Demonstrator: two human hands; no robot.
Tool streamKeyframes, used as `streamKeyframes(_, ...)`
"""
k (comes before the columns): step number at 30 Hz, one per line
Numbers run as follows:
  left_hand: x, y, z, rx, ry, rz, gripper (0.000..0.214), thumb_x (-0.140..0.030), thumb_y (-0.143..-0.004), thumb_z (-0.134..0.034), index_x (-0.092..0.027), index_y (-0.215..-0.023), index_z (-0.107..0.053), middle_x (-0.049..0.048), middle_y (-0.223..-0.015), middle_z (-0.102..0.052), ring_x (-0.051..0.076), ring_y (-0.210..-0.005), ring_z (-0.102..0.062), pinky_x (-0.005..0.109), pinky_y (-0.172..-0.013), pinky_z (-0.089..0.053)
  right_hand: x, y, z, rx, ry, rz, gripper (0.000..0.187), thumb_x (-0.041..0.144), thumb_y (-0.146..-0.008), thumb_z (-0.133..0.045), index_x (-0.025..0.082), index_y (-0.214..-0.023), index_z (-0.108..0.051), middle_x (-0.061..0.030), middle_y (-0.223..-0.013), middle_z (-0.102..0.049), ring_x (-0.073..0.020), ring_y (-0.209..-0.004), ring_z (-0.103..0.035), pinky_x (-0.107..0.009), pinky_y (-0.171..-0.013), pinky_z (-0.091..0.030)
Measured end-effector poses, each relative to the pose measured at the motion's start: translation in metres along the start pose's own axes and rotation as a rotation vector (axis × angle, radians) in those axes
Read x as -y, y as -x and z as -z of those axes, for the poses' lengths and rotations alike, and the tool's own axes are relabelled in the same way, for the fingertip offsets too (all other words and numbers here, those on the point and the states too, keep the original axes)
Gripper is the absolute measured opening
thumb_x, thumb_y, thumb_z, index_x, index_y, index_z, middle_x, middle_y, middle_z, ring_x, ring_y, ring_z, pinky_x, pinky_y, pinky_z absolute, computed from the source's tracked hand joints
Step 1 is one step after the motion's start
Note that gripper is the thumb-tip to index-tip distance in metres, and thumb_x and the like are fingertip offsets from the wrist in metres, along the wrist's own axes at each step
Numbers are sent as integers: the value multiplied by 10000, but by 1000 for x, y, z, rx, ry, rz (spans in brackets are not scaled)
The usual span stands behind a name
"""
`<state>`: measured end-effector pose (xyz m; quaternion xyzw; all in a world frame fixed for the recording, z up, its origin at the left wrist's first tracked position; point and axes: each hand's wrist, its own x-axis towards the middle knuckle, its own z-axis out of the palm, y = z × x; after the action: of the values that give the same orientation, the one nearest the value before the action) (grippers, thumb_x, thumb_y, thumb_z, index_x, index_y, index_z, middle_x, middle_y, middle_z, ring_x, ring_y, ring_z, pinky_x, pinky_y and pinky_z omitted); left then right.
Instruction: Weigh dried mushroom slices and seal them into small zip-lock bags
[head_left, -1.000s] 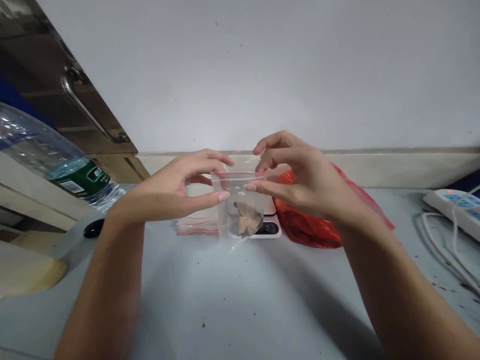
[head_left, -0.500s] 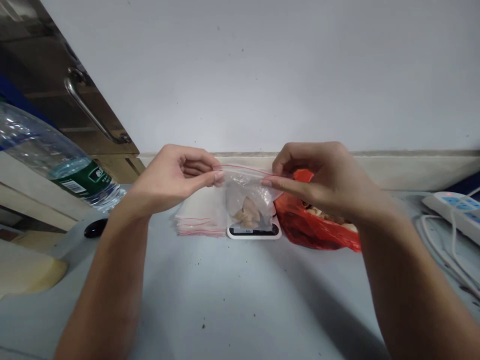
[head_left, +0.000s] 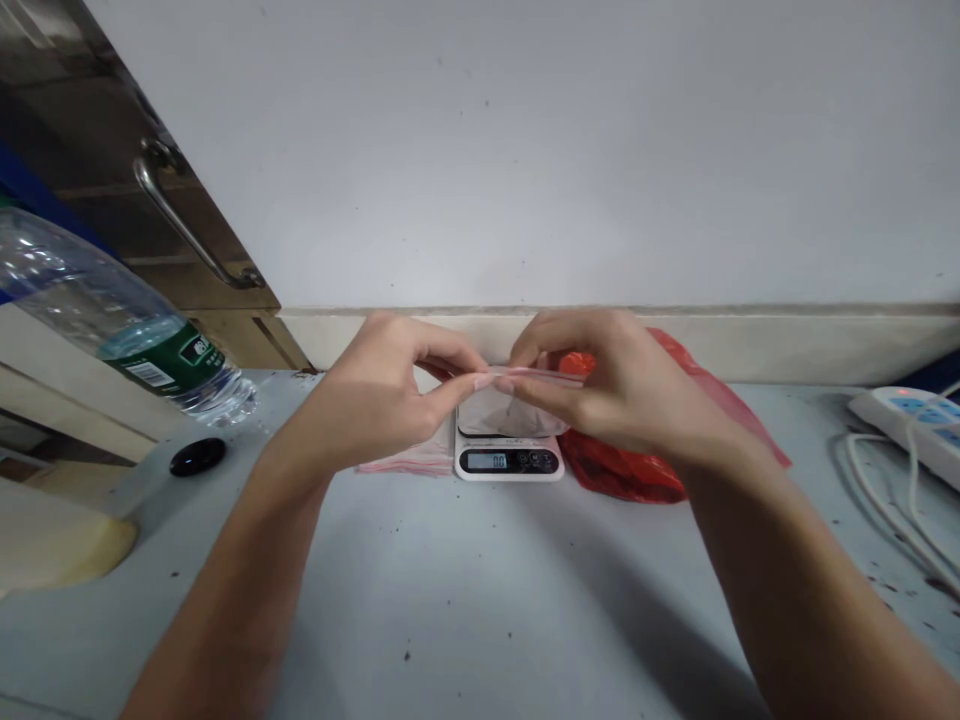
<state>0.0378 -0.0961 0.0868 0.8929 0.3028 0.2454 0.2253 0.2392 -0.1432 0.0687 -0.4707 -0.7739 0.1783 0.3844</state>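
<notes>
Both hands pinch the red-lined top edge of a clear zip-lock bag (head_left: 517, 412), fingertips close together above the scale. My left hand (head_left: 409, 385) is closed on the edge with thumb and forefinger; my right hand (head_left: 592, 375) grips it just to the right. Below the bag lies a white digital kitchen scale (head_left: 512, 462), its display reading 0.0. The bag's contents are mostly hidden by my right hand. To the left, partly under my left hand, rests a stack of zip-lock bags (head_left: 405, 462). A red plastic bag (head_left: 622, 480) sits behind my right hand.
A water bottle (head_left: 161, 350) with a green label leans in at the left, near a black oval object (head_left: 197, 456). At the right are a white power strip (head_left: 911, 425) and its cable (head_left: 874, 480). A white wall (head_left: 525, 170) rises behind the grey table (head_left: 450, 600).
My hands have come closer together along the bag's top edge and sunk slightly. The brown pieces seen in the bag before are now mostly covered, and the scale's display shows fully.
</notes>
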Motion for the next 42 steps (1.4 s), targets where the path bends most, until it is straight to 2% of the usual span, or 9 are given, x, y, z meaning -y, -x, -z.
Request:
streamKeyframes(4, -4, 3, 3, 25, -101, -74, 210, -255, -924, -585, -213, -745, -686, -26, -691, -704, 140, -660, -641, 252, -638, -489, 3, 1, 2, 34, -61, -35, 380, 410, -879, -729, 201, -588, -602, 0, -662, -605, -132, -610, -528, -294, -575, -385)
streamKeyframes(10, -1, 5, 9, 36, -193, -105, 233, -263, -948, -528, -211, -762, -658, -22, -735, -695, 141, -675, -611, 267, -672, -461, -1, 0, 6, 72, -162, -95, 408, 498, -836, -771, 216, -594, -605, 18, -594, -570, -134, -551, -495, -299, -520, -388)
streamKeyframes(19, 9, 9, 24, 41, -197, -54, 225, -289, -945, -523, -214, -763, -631, -21, -764, -703, 138, -702, -619, 256, -715, -487, -22, 5, 20, 45, -160, -138, 249, 429, -826, -746, 250, -658, -706, -34, -724, -716, -201, -673, -623, -343, -596, -486)
streamKeyframes(28, 4, 9, 24, 50, -218, -121, 215, -276, -948, -541, -217, -766, -637, -14, -737, -704, 142, -670, -608, 256, -698, -471, -30, 12, 38, -26, -114, -166, 300, 470, -761, -807, 240, -619, -677, -25, -658, -687, -177, -616, -586, -328, -561, -450)
streamKeyframes(32, 1, 12, 30, 18, -214, -85, 214, -301, -937, -560, -234, -753, -646, -13, -757, -725, 173, -704, -645, 271, -681, -466, -29, 20, 48, -157, -91, -213, 411, 521, -698, -863, 252, -545, -594, -9, -581, -617, -164, -557, -526, -333, -528, -431)
streamKeyframes(35, 1, 16, 41, -71, -297, -12, 143, -325, -901, -629, -241, -804, -692, -19, -810, -753, 187, -749, -662, 268, -681, -456, -32, 30, 64, -249, -82, -237, 450, 554, -670, -873, 248, -545, -567, 8, -565, -576, -155, -563, -533, -331, -560, -470)
streamKeyframes(38, -7, 9, 43, -140, -386, -69, 156, -312, -911, -610, -239, -862, -738, -22, -835, -773, 185, -769, -671, 273, -724, -459, -31, 35, 77, -147, -111, -181, 369, 554, -733, -824, 235, -679, -648, -20, -738, -681, -184, -708, -637, -360, -688, -563)
streamKeyframes(40, -21, -5, 33, -142, -407, -180, 185, -329, -945, -597, -250, -890, -756, -20, -914, -787, 186, -818, -687, 283, -783, -471, -23, 33, 80, -12, -115, -133, 333, 511, -737, -835, 234, -888, -728, -60, -998, -754, -224, -889, -700, -383, -794, -596)
streamKeyframes(42, -40, -23, 17, -146, -408, -346, 233, -343, -984, -562, -266, -886, -759, -20, -942, -786, 183, -841, -702, 287, -774, -480, -14, 28, 79, 153, -56, -124, 408, 410, -717, -868, 246, -1069, -743, -64, -1096, -768, -238, -941, -722, -363, -792, -599)
